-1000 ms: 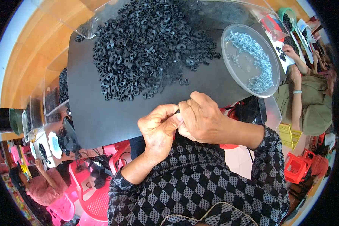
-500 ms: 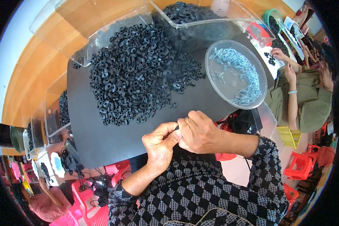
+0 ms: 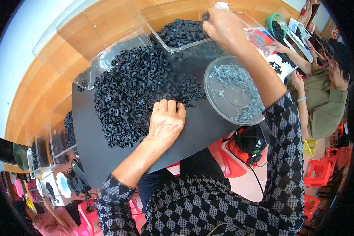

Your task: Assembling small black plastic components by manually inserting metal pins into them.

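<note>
A large heap of small black plastic pieces [image 3: 126,90] lies on the dark tabletop. At its near right edge my left hand [image 3: 167,120] is set down, back upward, with fingers curled under; whatever they grip is hidden. My right hand [image 3: 226,29] is raised over the clear bin [image 3: 181,49] at the back, which holds more black parts [image 3: 181,32]. Between its thumb and fingers shows a small dark plastic part [image 3: 206,15]. Under my right forearm sits a round clear tray [image 3: 214,102] with many small metal springs [image 3: 246,114].
Another clear bin [image 3: 92,80] lies tipped behind the heap. More bins [image 3: 63,133] stand along the left. At right, a co-worker [image 3: 322,94] sits at a white table beside a green basket [image 3: 277,25]. Red stools [image 3: 318,173] and a cable [image 3: 249,159] are below.
My hands, together in front of me before, have parted. The left moved forward to the heap's edge; the right went up and away over the back bin with a small dark part.
</note>
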`<state>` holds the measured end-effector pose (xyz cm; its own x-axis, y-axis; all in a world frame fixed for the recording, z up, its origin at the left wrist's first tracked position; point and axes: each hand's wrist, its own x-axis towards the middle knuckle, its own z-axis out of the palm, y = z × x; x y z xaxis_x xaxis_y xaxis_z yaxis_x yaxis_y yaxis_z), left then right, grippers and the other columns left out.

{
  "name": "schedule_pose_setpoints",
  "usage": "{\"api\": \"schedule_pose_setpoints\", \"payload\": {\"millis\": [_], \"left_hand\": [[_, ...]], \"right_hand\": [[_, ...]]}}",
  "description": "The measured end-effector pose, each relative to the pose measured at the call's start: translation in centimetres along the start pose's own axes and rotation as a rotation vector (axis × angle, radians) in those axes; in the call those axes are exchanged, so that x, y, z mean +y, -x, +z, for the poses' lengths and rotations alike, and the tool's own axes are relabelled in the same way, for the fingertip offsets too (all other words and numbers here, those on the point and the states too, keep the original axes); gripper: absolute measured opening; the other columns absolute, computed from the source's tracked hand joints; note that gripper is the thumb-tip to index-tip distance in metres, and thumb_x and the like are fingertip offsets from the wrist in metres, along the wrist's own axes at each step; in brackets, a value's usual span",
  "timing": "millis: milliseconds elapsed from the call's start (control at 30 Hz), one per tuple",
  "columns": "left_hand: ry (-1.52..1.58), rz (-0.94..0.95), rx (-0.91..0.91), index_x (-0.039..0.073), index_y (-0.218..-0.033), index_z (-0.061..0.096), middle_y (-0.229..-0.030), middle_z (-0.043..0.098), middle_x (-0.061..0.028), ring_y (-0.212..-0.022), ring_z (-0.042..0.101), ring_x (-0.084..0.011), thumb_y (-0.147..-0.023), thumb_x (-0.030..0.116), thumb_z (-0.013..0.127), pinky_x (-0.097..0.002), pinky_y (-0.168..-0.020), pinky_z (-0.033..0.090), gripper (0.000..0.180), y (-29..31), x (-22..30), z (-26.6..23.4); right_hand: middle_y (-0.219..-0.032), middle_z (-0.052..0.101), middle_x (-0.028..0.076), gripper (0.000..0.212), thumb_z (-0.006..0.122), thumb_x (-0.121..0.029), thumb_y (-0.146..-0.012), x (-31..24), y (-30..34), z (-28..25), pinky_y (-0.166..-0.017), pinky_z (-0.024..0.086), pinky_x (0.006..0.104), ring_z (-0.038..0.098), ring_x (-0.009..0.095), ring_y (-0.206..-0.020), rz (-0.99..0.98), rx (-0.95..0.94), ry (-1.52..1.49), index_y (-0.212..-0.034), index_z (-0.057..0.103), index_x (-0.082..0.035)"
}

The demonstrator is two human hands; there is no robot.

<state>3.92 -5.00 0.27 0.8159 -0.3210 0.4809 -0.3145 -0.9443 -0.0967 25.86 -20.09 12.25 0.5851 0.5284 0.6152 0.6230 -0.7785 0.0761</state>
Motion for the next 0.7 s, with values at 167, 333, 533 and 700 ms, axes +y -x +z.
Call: {"api": "schedule_pose_setpoints", "payload": {"millis": [167,333,533,700], "left_hand": [[-0.019,0.066,-0.016,0.005,-0.077,0.058,-0.074,0.046,-0.0092,-0.072,0.049,-0.0251,-0.068,0.012,0.056,-0.0373,-0.062,0.040,0.012,-0.9,0.1,0.7],[0.073,-0.005,0.088,0.003,-0.081,0.060,-0.074,0.049,-0.0096,-0.070,0.051,-0.0264,-0.065,0.008,0.058,-0.0371,-0.062,0.042,0.017,0.4,-1.0,-0.1],[0.825,-0.438,0.068,0.001,-0.088,0.062,-0.085,0.062,-0.0099,-0.074,0.060,-0.0254,-0.067,-0.008,0.067,-0.0306,-0.069,0.048,0.024,2.0,-0.1,-3.3],[1.290,-0.756,-0.009,-0.003,-0.095,0.062,-0.089,0.063,-0.0036,-0.077,0.057,-0.0094,-0.085,0.002,0.063,-0.0214,-0.074,0.046,0.012,4.9,0.9,-5.0]], "right_hand": [[-0.078,0.062,0.025,0.027,0.059,-0.025,-0.075,0.9,0.0,2.6,-0.071,0.045,0.0501,0.059,0.038,-0.078,0.024,0.060,-0.039,-0.077,0.058,0.002],[-0.079,0.058,0.018,0.020,0.058,-0.011,-0.075,-1.8,2.7,0.2,-0.070,0.045,0.0423,0.057,0.034,-0.080,-0.140,0.434,-0.026,-0.092,0.057,-0.001],[-0.080,0.058,0.014,0.018,0.063,-0.011,-0.076,-1.0,7.1,-0.1,-0.069,0.046,0.0402,0.055,0.031,-0.079,-0.207,0.466,-0.132,-0.092,0.062,-0.004],[-0.077,0.058,0.011,0.017,0.065,0.000,-0.071,-6.3,12.2,-2.4,-0.063,0.045,0.0369,0.053,0.028,-0.071,-0.263,0.275,-0.503,-0.088,0.062,-0.002]]}}
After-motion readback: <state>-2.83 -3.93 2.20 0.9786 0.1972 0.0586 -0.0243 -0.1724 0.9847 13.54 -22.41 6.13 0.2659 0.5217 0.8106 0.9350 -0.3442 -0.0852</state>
